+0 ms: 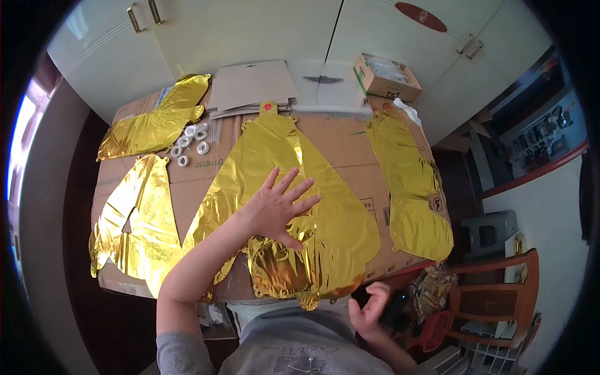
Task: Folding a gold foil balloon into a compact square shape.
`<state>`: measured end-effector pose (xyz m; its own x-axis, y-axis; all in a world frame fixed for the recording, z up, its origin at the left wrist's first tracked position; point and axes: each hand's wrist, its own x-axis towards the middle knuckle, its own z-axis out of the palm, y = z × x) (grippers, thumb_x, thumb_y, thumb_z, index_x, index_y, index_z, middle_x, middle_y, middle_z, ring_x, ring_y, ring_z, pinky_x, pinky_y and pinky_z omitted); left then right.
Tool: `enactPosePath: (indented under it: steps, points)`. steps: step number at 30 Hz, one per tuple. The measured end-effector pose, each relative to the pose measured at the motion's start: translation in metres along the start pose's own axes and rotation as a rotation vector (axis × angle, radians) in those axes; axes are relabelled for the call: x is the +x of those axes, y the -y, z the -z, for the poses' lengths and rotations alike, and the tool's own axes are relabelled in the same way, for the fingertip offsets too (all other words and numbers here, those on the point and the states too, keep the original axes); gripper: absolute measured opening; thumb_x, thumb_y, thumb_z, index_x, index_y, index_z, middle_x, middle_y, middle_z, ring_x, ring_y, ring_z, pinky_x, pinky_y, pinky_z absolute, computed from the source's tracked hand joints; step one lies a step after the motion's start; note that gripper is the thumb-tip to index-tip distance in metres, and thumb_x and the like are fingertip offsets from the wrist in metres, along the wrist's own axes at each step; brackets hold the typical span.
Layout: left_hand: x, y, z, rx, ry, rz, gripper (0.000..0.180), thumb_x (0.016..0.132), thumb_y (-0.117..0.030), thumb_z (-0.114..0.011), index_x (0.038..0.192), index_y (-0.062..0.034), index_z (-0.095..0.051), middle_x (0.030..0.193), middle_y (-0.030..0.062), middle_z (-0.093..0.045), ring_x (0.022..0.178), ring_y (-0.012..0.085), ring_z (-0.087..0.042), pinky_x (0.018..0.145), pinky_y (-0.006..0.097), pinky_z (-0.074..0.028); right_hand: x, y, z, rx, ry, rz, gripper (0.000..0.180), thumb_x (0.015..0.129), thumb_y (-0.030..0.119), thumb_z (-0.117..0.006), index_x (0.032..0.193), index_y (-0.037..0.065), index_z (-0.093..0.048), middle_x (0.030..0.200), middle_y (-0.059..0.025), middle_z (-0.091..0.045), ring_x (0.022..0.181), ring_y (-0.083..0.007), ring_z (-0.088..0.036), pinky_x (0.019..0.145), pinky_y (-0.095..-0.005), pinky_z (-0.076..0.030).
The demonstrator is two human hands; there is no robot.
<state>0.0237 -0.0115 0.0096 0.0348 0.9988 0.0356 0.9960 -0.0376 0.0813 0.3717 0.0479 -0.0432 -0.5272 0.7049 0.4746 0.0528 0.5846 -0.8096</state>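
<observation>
The bench [350, 134] carries flattened cardboard with gold foil balloons spread on it. The biggest balloon [281, 206] lies uninflated in the middle, under my left hand [278, 209], which presses on it flat, fingers spread, gripping nothing. I judge the foil light, thin, slippery and quick to crease or tear, so it is best pinched at the edge or the neck. My right hand [370, 309], low by my body, curls around a dark thing [394, 310].

Hands: left flat and spread, right curled low.
Left hand [278, 209] lies palm down, fingers splayed, on the middle of the gold foil balloon [337, 219], bare forearm extended. Right hand [370, 310] sits below the balloon's lower edge, fingers bent around a dark object [395, 310].
</observation>
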Motion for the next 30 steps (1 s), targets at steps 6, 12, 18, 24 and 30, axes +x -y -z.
enactPosePath:
  steps: [6,12,18,24,30]
  points:
    - [0.001,0.0,0.001,0.01,0.014,0.008,0.117,0.06,-0.089,-0.057,0.153,-0.0228,-0.031,0.158,0.0137,-0.028,0.146,0.0447,-0.019,0.115,0.066,-0.015,-0.023,0.008,-0.003,0.812,0.127,-1.357,0.02,0.094,0.004,-0.058,0.114,0.002,-0.055,0.097,-0.008,-0.065,0.087,-0.016,-0.062,0.079,-0.0329,-0.049]
    - [0.001,0.0,0.001,0.006,0.009,0.007,0.118,0.06,-0.09,-0.056,0.153,-0.0228,-0.032,0.158,0.0136,-0.029,0.146,0.0444,-0.019,0.115,0.065,-0.015,0.001,0.029,-0.01,0.335,0.319,-0.517,0.022,0.087,0.005,-0.069,0.108,0.0,-0.064,0.099,-0.0101,-0.068,0.084,-0.0233,-0.067,0.077,-0.034,-0.051]
    - [0.0,0.001,-0.002,0.002,-0.017,-0.003,0.118,0.059,-0.09,-0.057,0.153,-0.0237,-0.031,0.158,0.0131,-0.029,0.146,0.044,-0.018,0.115,0.065,-0.015,0.053,0.049,-0.028,-0.017,0.544,0.288,0.02,0.075,0.007,-0.074,0.094,0.003,-0.068,0.112,-0.015,-0.062,0.111,-0.0344,-0.061,0.09,-0.0422,-0.051]
    - [0.0,-0.001,0.002,0.007,0.021,0.008,0.116,0.061,-0.086,-0.06,0.153,-0.0237,-0.031,0.158,0.0131,-0.029,0.146,0.0436,-0.018,0.115,0.065,-0.015,0.061,0.038,-0.038,-0.012,0.82,0.474,0.02,0.076,0.01,-0.074,0.09,0.003,-0.062,0.123,-0.0137,-0.054,0.122,-0.0341,-0.054,0.104,-0.0463,-0.047]
    - [0.001,-0.001,0.002,-0.003,0.017,0.005,0.115,0.061,-0.083,-0.063,0.153,-0.0239,-0.031,0.158,0.0132,-0.029,0.146,0.0434,-0.017,0.116,0.065,-0.015,0.081,0.044,-0.032,0.054,0.81,0.355,0.03,0.077,0.012,-0.076,0.105,0.004,-0.067,0.124,-0.0135,-0.06,0.12,-0.0332,-0.058,0.102,-0.0468,-0.048]
